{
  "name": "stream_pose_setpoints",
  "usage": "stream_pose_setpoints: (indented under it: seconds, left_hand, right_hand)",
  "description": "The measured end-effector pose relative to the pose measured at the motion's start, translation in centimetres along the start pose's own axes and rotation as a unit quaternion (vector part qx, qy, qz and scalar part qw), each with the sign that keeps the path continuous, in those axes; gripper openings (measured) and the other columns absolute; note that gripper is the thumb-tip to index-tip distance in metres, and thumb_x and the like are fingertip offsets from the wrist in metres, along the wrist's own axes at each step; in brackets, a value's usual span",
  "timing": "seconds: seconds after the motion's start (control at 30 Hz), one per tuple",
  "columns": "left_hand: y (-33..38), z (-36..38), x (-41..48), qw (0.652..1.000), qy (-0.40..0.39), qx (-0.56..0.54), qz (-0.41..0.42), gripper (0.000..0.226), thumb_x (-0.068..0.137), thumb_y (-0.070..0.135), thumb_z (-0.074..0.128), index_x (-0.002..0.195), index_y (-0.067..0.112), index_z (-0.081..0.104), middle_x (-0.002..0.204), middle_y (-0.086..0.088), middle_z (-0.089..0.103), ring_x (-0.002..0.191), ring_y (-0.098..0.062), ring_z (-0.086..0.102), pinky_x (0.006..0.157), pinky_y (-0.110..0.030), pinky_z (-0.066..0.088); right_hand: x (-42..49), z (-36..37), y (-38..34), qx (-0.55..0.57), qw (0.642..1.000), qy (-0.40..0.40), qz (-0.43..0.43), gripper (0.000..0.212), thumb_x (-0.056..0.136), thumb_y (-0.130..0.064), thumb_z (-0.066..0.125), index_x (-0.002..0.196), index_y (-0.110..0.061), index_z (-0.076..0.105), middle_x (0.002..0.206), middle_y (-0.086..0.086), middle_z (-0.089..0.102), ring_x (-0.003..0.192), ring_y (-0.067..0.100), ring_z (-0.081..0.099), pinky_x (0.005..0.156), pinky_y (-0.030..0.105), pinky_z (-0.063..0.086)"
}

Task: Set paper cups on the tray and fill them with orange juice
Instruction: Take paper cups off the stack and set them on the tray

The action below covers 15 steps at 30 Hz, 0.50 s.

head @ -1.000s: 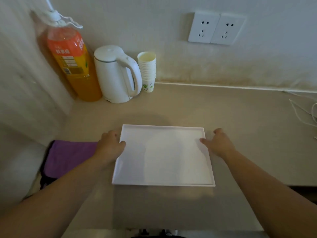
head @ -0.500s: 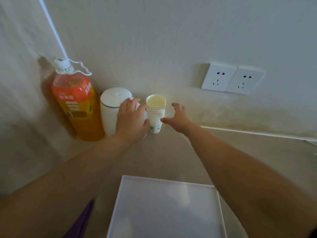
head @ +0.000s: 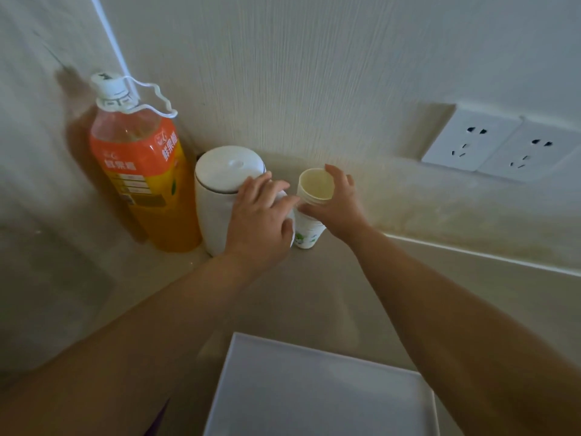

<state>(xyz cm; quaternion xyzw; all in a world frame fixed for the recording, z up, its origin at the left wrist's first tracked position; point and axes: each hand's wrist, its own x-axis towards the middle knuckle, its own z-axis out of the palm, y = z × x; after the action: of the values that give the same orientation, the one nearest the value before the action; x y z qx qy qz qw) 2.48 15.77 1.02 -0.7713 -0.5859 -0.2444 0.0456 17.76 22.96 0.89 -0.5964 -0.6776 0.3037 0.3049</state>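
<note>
**Two hands meet at the stack of paper cups (head: 314,186)**

Both arms reach forward over the counter (head: 456,287) to the stack, which stands upright between the two hands, close to the wall (head: 314,73). The right hand (head: 338,212) curls round the upper cups. Its fingers hook over the far side of the rim and its thumb lies across the near side, just under the open mouth, so it holds the top of the stack. The left hand (head: 261,225) comes in from the other side with its fingers stretched almost straight and slightly spread. Its fingertips reach the stack close to the right thumb, and its thumb lies alongside the lower cups, where a green print shows. Whether that thumb presses on the cups cannot be told. The pale inside of the top cup is open to view.

Just behind the left hand, partly covered by its fingers, stands a white kettle (head: 220,190) with its lid on. Beyond the kettle, further out to the left of that hand, the orange juice bottle (head: 141,180) stands capped in the corner, with juice showing below its label.

The white tray (head: 314,391) lies flat on the counter well back from both hands, between the two forearms. Two wall sockets (head: 500,146) sit up on the wall to the right of the right hand, well apart from it. A sliver of purple cloth (head: 157,420) shows beneath the left forearm.
</note>
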Motion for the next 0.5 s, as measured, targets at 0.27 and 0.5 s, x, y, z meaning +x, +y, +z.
stream_pose_setpoints:
  seconds: [0.27, 0.5]
  left_hand:
    - [3.0, -3.2, -1.3, 0.983, -0.018, -0.180, -0.040, 0.073, 0.081, 0.042, 0.067, 0.143, 0.015, 0.039, 0.147, -0.003, 0.038, 0.141, -0.020, 0.024, 0.116, -0.031, 0.011]
    - [8.3, -6.2, -4.1, 0.800, -0.165, -0.566, -0.112, 0.084, 0.066, 0.018, 0.086, 0.137, 0.021, 0.042, 0.126, 0.004, 0.061, 0.113, -0.011, 0.060, 0.095, -0.037, 0.051]
  right_hand:
    - [-7.0, -7.5, -2.7, 0.051, 0.998, 0.031, 0.002, 0.098, 0.067, -0.030, 0.083, 0.145, -0.030, 0.024, 0.132, -0.003, 0.043, 0.118, 0.015, 0.044, 0.090, 0.025, 0.034]
    - [-14.6, -9.9, -6.0, 0.067, 0.996, -0.052, -0.042, 0.097, 0.061, -0.039, 0.084, 0.142, -0.033, 0.030, 0.117, -0.013, 0.051, 0.107, 0.006, 0.053, 0.087, 0.021, 0.045]
